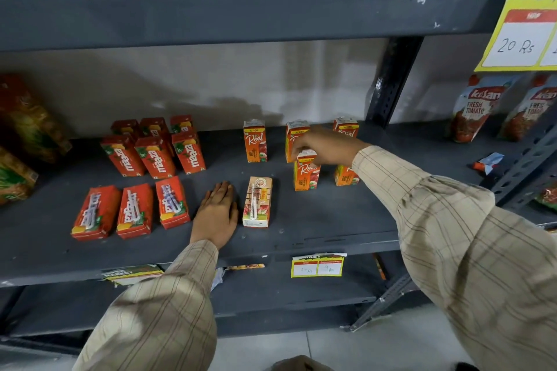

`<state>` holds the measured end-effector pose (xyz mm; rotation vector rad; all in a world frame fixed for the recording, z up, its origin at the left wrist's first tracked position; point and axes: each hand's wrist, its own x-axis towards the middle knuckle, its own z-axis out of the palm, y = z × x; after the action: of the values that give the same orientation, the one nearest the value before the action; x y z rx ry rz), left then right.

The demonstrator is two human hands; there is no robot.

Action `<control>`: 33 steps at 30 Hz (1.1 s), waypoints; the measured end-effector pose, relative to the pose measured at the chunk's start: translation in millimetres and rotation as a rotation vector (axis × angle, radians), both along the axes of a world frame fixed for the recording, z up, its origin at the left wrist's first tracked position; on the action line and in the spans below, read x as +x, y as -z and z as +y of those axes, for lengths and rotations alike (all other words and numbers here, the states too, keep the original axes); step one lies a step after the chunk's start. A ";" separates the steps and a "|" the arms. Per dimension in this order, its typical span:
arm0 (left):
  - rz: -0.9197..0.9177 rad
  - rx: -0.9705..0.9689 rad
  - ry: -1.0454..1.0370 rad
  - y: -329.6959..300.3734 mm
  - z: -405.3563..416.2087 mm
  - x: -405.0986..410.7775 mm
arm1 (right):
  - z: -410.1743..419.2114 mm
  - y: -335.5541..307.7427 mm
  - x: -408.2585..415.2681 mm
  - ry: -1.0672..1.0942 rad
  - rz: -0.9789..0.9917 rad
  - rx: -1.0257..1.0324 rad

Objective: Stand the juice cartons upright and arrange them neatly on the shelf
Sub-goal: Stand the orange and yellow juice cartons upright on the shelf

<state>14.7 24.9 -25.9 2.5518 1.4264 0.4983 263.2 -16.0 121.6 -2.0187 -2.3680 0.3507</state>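
Orange Real apple juice cartons stand on the grey shelf. One upright carton is at the back, with two more behind my right arm. My right hand grips the top of an upright Real carton. Another carton stands half hidden under my wrist. One Real carton lies flat, straw side up. My left hand rests flat on the shelf just left of it, fingers apart. Red Maaza cartons stand upright at the back left; three Maaza cartons lie flat in front.
Larger juice boxes fill the far left. Tomato sauce pouches stand on the neighbouring shelf at right, past a dark metal upright. A yellow price card hangs top right. Price tags sit on the shelf's front edge.
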 end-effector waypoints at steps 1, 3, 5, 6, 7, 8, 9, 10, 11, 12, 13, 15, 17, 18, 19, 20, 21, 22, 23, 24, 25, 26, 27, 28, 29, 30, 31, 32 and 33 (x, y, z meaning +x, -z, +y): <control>0.001 0.000 0.000 0.0 0.0 0.4 | -1.9 -1.9 0.2 -0.007 -0.009 -0.009; 0.003 0.000 -0.003 -0.1 0.0 0.1 | -4.3 -5.4 -2.8 -0.029 -0.036 0.029; 0.006 -0.003 0.000 -0.5 0.3 -0.2 | -7.2 -8.0 -13.7 -0.058 -0.054 0.142; 0.007 -0.004 0.004 -0.7 0.1 0.1 | -9.7 -7.7 -22.3 -0.084 -0.057 0.193; 0.009 -0.004 0.007 -1.0 0.5 0.0 | -12.2 -5.7 -33.2 -0.124 -0.063 0.231; 0.010 -0.004 0.008 -1.2 0.4 0.0 | -15.6 -1.8 -44.8 -0.178 -0.078 0.250; 0.012 -0.005 0.006 -1.1 0.3 0.1 | -19.8 3.8 -56.6 -0.241 -0.102 0.250; 0.013 -0.009 0.002 -0.9 0.1 0.1 | -23.5 11.7 -67.6 -0.306 -0.138 0.240; 0.014 -0.015 -0.004 -0.8 0.0 0.1 | -26.9 20.9 -77.1 -0.358 -0.183 0.225; 0.014 -0.024 -0.013 -0.5 -0.2 -0.1 | -28.4 31.2 -83.8 -0.396 -0.230 0.201; 0.014 -0.032 -0.021 -0.2 -0.5 -0.2 | -28.6 41.4 -88.0 -0.426 -0.265 0.174; 0.011 -0.038 -0.021 -0.5 -1.0 -0.2 | -27.1 59.2 -91.9 -0.450 -0.293 0.139; 0.001 -0.042 -0.019 -1.3 -1.1 -0.3 | -26.1 68.9 -93.1 -0.464 -0.291 0.164; -0.005 -0.044 -0.021 -1.7 -1.4 -0.2 | -25.6 70.3 -93.0 -0.471 -0.298 0.189; -0.013 -0.042 -0.022 -1.9 -1.6 -0.2 | -24.9 69.6 -93.1 -0.475 -0.313 0.215; -0.022 -0.042 -0.025 -2.6 -2.1 -0.1 | -23.6 68.0 -92.9 -0.467 -0.326 0.242; -0.030 -0.043 -0.029 -2.7 -2.3 -0.1 | -22.4 65.4 -92.9 -0.435 -0.321 0.263; -0.031 -0.044 -0.032 -3.0 -2.5 -0.1 | -21.1 62.2 -93.0 -0.374 -0.291 0.275; -0.025 -0.043 -0.032 -2.9 -2.5 -0.3 | -19.3 58.2 -93.3 -0.282 -0.232 0.290; -0.015 -0.034 -0.031 -2.7 -2.2 -0.5 | -16.3 54.3 -93.3 -0.167 -0.143 0.312; -0.009 -0.022 -0.029 -2.2 -2.0 -0.5 | -12.9 49.9 -92.7 -0.038 -0.033 0.330; -0.008 -0.013 -0.029 -1.9 -2.3 -0.8 | -9.8 45.0 -92.3 0.097 0.086 0.340; -0.010 -0.011 -0.029 -1.6 -2.3 -0.9 | -6.3 41.1 -92.0 0.220 0.192 0.351; -0.010 -0.013 -0.032 -1.9 -2.6 -0.8 | -2.7 38.9 -91.2 0.308 0.267 0.367; -0.006 -0.016 -0.035 -2.0 -2.7 -0.9 | 1.0 38.7 -90.8 0.361 0.312 0.379; -0.003 -0.016 -0.036 -2.4 -2.7 -0.9 | 3.9 40.1 -90.8 0.392 0.339 0.375; 0.001 -0.014 -0.034 -2.4 -2.8 -0.8 | 5.4 42.3 -90.9 0.412 0.353 0.351; 0.005 -0.014 -0.033 -2.9 -2.9 -1.2 | 6.3 45.3 -91.3 0.426 0.360 0.316; 0.010 -0.015 -0.032 -3.3 -2.8 -1.4 | 7.1 47.8 -91.1 0.435 0.362 0.281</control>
<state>13.3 22.1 -22.7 2.5268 1.4707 0.4787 172.1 -8.9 73.8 -2.0500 -1.6189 0.3147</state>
